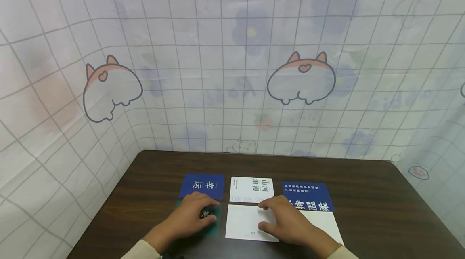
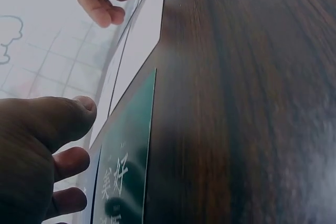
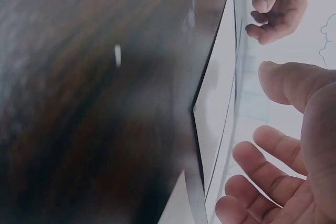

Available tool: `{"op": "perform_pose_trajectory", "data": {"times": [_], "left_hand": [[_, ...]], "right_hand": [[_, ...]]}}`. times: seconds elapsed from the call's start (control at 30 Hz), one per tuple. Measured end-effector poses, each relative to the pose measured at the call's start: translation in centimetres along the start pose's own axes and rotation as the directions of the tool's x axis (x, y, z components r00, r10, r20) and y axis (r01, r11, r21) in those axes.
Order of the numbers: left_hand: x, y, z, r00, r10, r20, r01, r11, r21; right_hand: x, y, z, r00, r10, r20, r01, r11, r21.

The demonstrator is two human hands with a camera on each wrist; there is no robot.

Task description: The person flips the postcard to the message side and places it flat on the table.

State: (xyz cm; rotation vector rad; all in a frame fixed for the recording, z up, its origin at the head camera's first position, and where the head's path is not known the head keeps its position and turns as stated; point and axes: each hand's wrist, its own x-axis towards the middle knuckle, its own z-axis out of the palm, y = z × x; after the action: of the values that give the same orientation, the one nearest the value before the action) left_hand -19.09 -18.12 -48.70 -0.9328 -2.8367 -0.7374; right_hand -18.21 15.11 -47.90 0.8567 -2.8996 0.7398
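The left hand [image 1: 194, 212] is over the green card [image 2: 131, 135], its grip wide, thumb well apart from the fingers. The right hand [image 1: 288, 220] is at the right edge of the blank card [image 1: 243, 222], its grip also wide; whether either hand touches a card I cannot tell. Six cards lie flat on the tabletop [image 1: 381, 202] in two rows. In the back row are the left blue card [image 1: 201, 186], the printed card [image 1: 250, 190] and the right blue card [image 1: 308, 196]; the green card, the blank card and the cream card [image 1: 321, 222] line up in front. Thin strips of wood separate the columns. The printed card's front edge runs just beside the blank card's back edge. The right arm crosses the cream card, hiding part of it. Broad wood extends right to the side edge, with narrower room left and behind, up to the curtain [image 1: 203, 69].
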Motion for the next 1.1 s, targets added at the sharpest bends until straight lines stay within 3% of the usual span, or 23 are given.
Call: {"op": "perform_pose_trajectory", "data": {"times": [0.23, 0.53, 1.1], "left_hand": [[-0.5, -0.3, -0.5, 0.999, -0.039, 0.022, 0.039, 0.999, -0.013], [-1.1, -1.0, -0.9, 0.998, -0.053, -0.03, 0.053, 0.999, 0.006], [-2.6, -2.7, -1.9, 0.994, -0.11, -0.024, 0.11, 0.994, 0.011]], "right_hand": [[0.3, -0.3, 0.2, 1.0, 0.0, 0.02, -0.001, 1.0, 0.007], [0.9, -1.0, 0.5, 0.999, 0.01, 0.035, -0.011, 1.0, 0.012], [2.0, -2.1, 1.2, 0.998, -0.051, 0.025, 0.05, 0.999, 0.015]]}}
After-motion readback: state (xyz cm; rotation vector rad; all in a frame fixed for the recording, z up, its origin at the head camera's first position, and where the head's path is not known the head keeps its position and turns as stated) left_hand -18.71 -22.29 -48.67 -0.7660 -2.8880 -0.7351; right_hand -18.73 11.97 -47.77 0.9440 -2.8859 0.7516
